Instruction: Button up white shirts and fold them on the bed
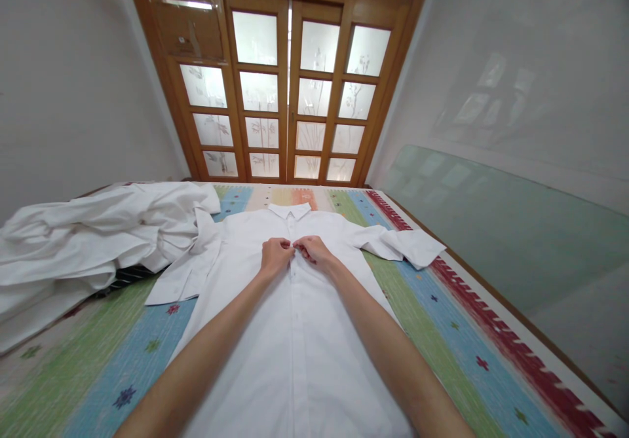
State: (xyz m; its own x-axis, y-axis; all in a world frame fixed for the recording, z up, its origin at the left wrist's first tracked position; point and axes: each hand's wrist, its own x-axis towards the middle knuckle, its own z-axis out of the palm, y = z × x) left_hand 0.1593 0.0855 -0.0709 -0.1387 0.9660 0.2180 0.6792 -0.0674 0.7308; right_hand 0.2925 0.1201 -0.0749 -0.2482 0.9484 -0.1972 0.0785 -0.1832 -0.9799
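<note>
Item: white shirt, laid flat and face up on the striped bedcover, collar at the far end toward the wooden glazed doors, hem toward me; I log its long axis as running straight away from the camera, the button placket down the midline. Sleeves spread to either side, the right one folded out across the red and green stripes, the left one lying partly against a heap of white cloth. Left hand and right hand: both rest on the upper chest of the shirt, just below the collar, fingertips meeting at the placket; fingers of each are drawn together in a pinch on the fabric edge there, though I cannot tell whether a button sits between them. Neither hand is nearer; they stand level, one on each side of the midline, and the rest of the placket lies from the fingers back toward me. Containers: none in view. Adjacent: something dark and striped peeks out under the heap; a glass-panelled wall stands at the right.
</note>
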